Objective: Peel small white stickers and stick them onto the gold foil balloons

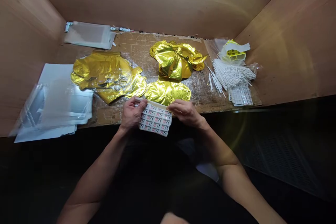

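Between my two hands, at the table's front edge, is a white sticker sheet (154,121) printed with rows of small CE labels. My left hand (132,112) pinches its upper left corner, thumb on top. The fingers of my right hand (185,112) are closed at its upper right corner. Just beyond the sheet lies a gold foil balloon (168,91), flat on the table. Behind it sits a crumpled pile of gold foil balloons (174,59). A flat stack of gold foil balloons (105,70) in clear plastic lies to the left.
White paper sticks (232,73) lie heaped at the right, beside more label sheets (240,94) and a yellow roll (235,51). Clear plastic bags and white sheets (59,101) cover the left front. Another bag stack (89,35) lies at the back left. Wooden panels (147,0) enclose three sides.
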Available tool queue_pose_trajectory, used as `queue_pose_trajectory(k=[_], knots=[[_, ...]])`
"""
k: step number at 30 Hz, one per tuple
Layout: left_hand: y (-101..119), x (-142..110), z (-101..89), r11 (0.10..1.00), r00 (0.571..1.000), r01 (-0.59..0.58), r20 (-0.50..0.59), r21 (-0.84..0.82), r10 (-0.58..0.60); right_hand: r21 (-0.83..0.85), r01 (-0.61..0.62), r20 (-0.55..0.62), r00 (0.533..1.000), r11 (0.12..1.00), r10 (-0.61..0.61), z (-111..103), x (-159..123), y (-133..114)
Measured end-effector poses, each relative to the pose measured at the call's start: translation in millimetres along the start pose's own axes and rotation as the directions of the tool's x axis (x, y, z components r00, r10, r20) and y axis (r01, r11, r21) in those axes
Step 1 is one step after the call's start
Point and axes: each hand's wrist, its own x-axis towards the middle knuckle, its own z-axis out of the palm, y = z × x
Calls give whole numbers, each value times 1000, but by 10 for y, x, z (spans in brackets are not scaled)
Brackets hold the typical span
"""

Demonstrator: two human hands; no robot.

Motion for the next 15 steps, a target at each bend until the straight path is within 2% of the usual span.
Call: queue_pose_trajectory(k=[3,5,7,10,12,15], knots=[[-2,-16,-5,1000,1000,2,-4,-4,-2,-162,136,39,991,977,-132,-1,-13,-23],[-13,-31,-18,1000,1000,-2,-15,-8,2,-162,138,13,990,977,-138,10,-15,-34],[-20,-47,-34,1000,1000,-8,-27,-12,8,-94,83,-33,996,992,-86,28,-16,-29],[-7,-64,-51,1000,999,-21,-32,-6,20,-12,38,-34,999,999,-38,66,-29,1],[14,-65,-56,1000,999,-19,-28,-7,19,-11,84,-42,996,996,-84,92,-43,21],[34,-50,-60,1000,1000,0,-22,-17,0,-146,183,-66,979,972,-194,109,-55,36]])
